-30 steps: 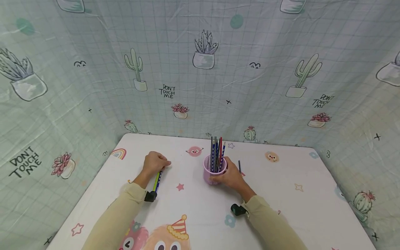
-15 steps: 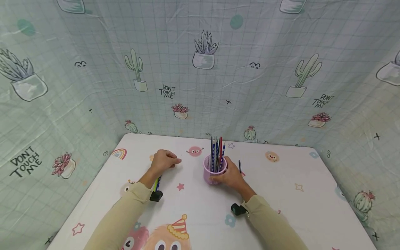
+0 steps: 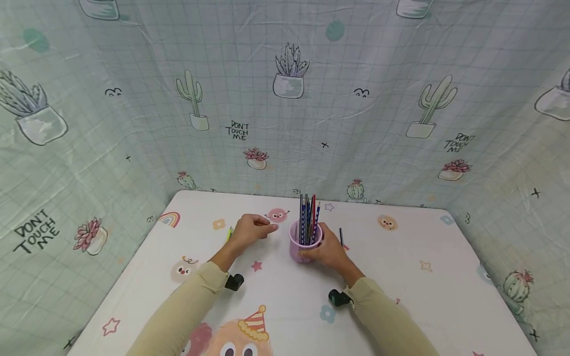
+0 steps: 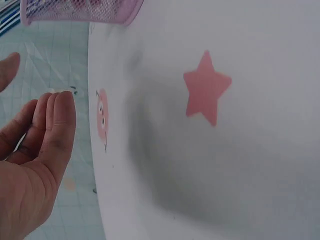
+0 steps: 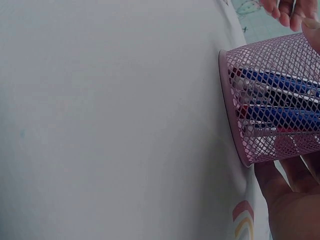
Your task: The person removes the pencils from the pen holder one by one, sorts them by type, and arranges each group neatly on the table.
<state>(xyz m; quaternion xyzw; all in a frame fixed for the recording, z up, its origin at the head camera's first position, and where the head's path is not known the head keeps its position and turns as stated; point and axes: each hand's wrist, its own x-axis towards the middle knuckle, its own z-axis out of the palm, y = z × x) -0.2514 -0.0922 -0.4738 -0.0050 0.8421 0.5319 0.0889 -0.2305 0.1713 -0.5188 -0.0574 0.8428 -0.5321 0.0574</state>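
Observation:
My right hand [image 3: 329, 249] grips a pink mesh pencil cup [image 3: 296, 254], thumb across its near side and fingers round the right. Several blue dotted pencils [image 3: 304, 220], dark ones and a red one stand upright in the cup. In the right wrist view the base of the cup [image 5: 234, 107] is close to the white tabletop. To the left of the cup, my left hand [image 3: 250, 231] hovers over the table, holding nothing. The left wrist view shows that hand [image 4: 37, 145] with fingers extended and thumb apart from them.
A yellow-green pencil [image 3: 229, 234] lies on the table, partly hidden behind my left hand and arm. A dark, slim pencil [image 3: 341, 237] lies just right of my right hand. Cactus-print cloth [image 3: 329, 118] encloses the white printed table [image 3: 392, 277] at back and sides.
My left hand has moved right, away from the pencils lying on the left and nearer the cup. My right hand and the cup have stayed where they were.

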